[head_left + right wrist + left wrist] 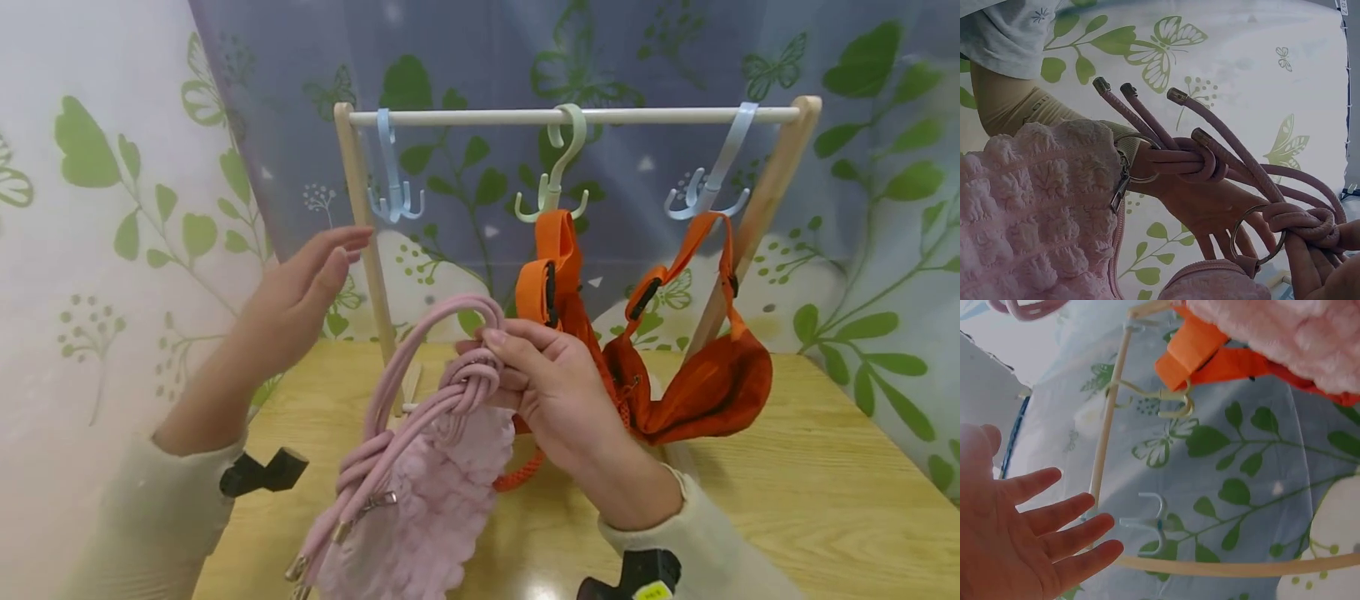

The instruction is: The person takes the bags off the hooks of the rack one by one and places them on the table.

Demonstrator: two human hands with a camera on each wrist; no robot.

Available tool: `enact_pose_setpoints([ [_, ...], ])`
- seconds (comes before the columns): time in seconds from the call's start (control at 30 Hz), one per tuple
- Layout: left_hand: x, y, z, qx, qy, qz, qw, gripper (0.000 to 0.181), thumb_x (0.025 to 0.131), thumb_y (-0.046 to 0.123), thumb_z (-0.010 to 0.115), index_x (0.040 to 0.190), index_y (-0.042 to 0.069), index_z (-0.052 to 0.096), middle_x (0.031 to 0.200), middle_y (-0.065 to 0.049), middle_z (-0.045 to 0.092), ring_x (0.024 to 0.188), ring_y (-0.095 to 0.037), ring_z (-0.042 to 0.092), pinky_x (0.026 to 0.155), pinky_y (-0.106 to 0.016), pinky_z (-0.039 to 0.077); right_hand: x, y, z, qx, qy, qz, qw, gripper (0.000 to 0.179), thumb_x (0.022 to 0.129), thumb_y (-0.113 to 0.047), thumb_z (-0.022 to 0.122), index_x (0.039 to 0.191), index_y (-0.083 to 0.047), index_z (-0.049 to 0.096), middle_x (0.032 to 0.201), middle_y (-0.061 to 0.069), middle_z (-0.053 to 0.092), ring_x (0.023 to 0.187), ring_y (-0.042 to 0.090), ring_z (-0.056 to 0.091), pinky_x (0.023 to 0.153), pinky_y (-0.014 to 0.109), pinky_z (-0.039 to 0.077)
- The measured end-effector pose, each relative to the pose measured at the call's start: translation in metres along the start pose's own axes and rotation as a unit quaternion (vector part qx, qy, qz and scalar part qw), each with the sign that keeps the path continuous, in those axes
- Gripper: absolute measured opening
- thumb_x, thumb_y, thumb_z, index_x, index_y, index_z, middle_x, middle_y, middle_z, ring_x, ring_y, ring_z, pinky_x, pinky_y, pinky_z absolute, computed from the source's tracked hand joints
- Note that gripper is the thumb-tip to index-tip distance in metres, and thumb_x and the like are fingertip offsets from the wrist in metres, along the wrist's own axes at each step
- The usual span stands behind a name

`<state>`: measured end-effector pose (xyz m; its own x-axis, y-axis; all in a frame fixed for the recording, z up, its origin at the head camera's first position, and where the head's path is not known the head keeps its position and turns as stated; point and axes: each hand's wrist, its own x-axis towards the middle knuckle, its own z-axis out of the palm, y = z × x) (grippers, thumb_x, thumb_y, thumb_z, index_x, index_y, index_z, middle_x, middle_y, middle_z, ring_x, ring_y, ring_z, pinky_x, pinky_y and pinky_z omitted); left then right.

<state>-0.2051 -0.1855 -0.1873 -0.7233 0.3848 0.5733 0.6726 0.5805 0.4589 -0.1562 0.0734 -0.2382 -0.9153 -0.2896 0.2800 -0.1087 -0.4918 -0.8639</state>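
Cords pinched in the right hand let the pink bag hang; the left hand spread, empty.

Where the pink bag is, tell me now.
In the head view, the pink bag is at lower centre-left, below the right hand that grips its strap, in front of the rack.
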Motion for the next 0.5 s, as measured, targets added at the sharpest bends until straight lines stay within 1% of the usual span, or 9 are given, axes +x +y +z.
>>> enact_pose_setpoints([
  [0.07, -0.009, 0.001, 0.005, -0.035, -0.005, 0.009, 0.9993, 0.048, 0.108, 0.033, 0.026, 0.145, 0.008, 0.042, 0.143, -0.016, 0.049, 0.131, -0.036, 0.046, 0.103, -0.057, 0.037, -0.001, 0.000, -0.001, 0.004, 0.003, 0.001, 1.0000, 0.022, 0.099, -0.005, 0.052, 0.116, -0.002, 0.066, 0.092, 0.006, 0.074, 0.080, 0.016, 0.071, 0.074, 0.031, 0.058],
  [0.13, -0.020, 0.003, 0.011, -0.068, -0.006, 0.015, 0.9976, 0.048, 0.108, 0.033, 0.024, 0.144, 0.007, 0.043, 0.142, -0.016, 0.050, 0.129, -0.035, 0.047, 0.102, -0.053, 0.039, -0.001, 0.000, -0.003, 0.004, 0.006, -0.002, 1.0000, 0.022, 0.100, -0.005, 0.052, 0.116, -0.002, 0.066, 0.092, 0.006, 0.073, 0.080, 0.016, 0.071, 0.074, 0.032, 0.058],
  [0.23, -0.035, 0.009, 0.020, -0.125, -0.001, 0.022, 0.9919, 0.050, 0.108, 0.035, 0.022, 0.145, 0.008, 0.043, 0.141, -0.014, 0.050, 0.127, -0.033, 0.048, 0.103, -0.040, 0.040, 0.000, 0.000, -0.004, 0.004, 0.009, -0.008, 0.9999, 0.021, 0.100, -0.005, 0.051, 0.114, -0.003, 0.067, 0.091, 0.006, 0.073, 0.080, 0.016, 0.071, 0.074, 0.032, 0.058],
  [0.37, -0.054, 0.018, 0.028, -0.159, 0.006, 0.049, 0.9861, 0.051, 0.107, 0.040, 0.022, 0.147, 0.014, 0.041, 0.142, -0.009, 0.050, 0.126, -0.030, 0.049, 0.100, -0.024, 0.040, 0.002, 0.000, -0.006, 0.003, 0.008, -0.012, 0.9999, 0.020, 0.099, -0.005, 0.052, 0.111, -0.004, 0.068, 0.091, 0.006, 0.074, 0.080, 0.016, 0.072, 0.075, 0.032, 0.058],
  [0.43, -0.061, 0.023, 0.032, -0.162, 0.005, 0.063, 0.9848, 0.053, 0.107, 0.043, 0.022, 0.149, 0.017, 0.039, 0.143, -0.007, 0.050, 0.126, -0.029, 0.049, 0.100, -0.022, 0.039, 0.002, 0.001, -0.006, 0.002, 0.009, -0.011, 0.9999, 0.020, 0.099, -0.005, 0.052, 0.113, -0.003, 0.067, 0.091, 0.006, 0.074, 0.080, 0.016, 0.071, 0.074, 0.032, 0.058],
  [0.5, -0.066, 0.028, 0.034, -0.155, 0.002, 0.077, 0.9849, 0.054, 0.106, 0.045, 0.022, 0.150, 0.017, 0.036, 0.143, -0.006, 0.049, 0.127, -0.029, 0.049, 0.101, -0.022, 0.039, 0.002, 0.001, -0.007, -0.001, 0.011, -0.011, 0.9999, 0.022, 0.099, -0.005, 0.052, 0.117, -0.002, 0.065, 0.091, 0.005, 0.074, 0.080, 0.015, 0.071, 0.073, 0.032, 0.058],
])
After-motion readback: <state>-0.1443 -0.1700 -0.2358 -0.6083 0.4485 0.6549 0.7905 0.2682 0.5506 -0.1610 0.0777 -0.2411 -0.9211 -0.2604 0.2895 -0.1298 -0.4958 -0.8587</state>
